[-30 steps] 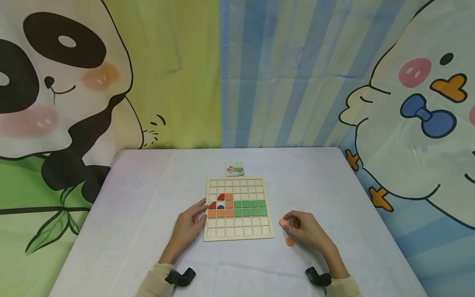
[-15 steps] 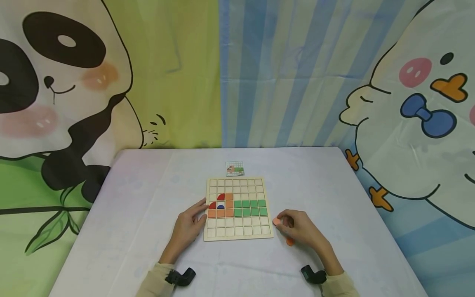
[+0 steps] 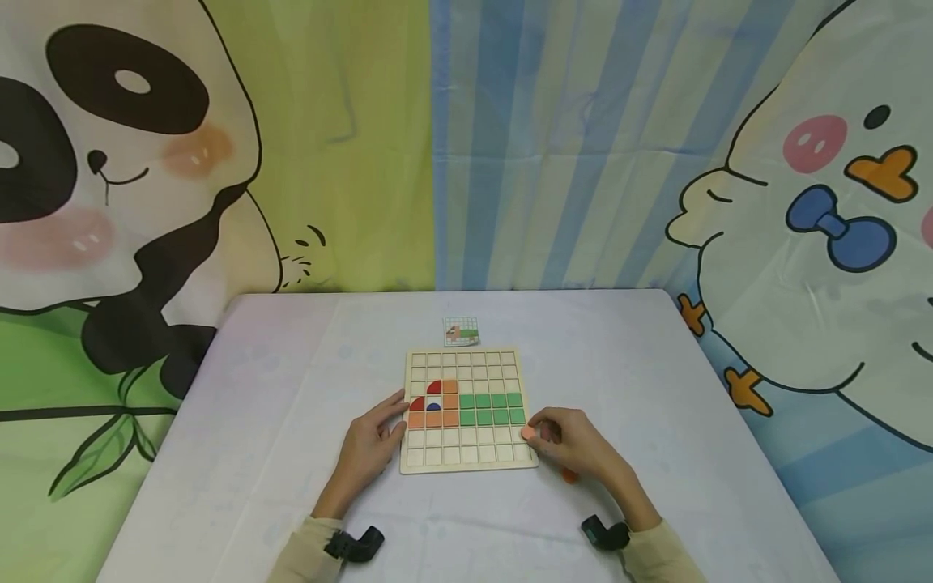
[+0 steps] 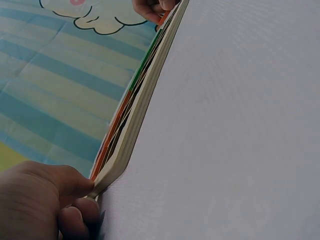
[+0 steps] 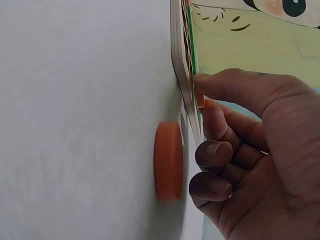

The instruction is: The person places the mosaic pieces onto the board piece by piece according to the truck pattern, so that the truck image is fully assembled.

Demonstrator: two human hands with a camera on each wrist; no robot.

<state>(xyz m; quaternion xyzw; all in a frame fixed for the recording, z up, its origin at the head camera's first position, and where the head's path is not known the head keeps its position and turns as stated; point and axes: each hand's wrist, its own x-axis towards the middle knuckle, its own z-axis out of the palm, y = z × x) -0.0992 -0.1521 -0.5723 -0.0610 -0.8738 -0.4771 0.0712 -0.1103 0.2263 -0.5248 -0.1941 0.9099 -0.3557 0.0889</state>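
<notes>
A wooden grid board (image 3: 466, 456) lies flat on the table, with orange, green, red and blue-and-white tiles in its middle rows. At its left edge my left hand (image 3: 370, 445) rests, thumb and forefinger touching the side; the left wrist view shows the thumb (image 4: 75, 181) on the board's near corner. Between thumb and forefinger my right hand (image 3: 572, 444) pinches a small orange tile (image 3: 528, 433) over the board's right edge. Another orange tile (image 5: 168, 161) lies on the cloth below that hand, partly hidden in the head view.
A small picture card (image 3: 461, 331) with a coloured grid pattern lies just beyond the board. White cloth (image 3: 306, 348) covers the table. Behind it hang printed curtains (image 3: 547, 146). Black wrist cameras (image 3: 355, 544) sit on both forearms.
My right hand has moved left with the pinched orange tile, from beside the board to its right edge. The left hand and the board have stayed in place.
</notes>
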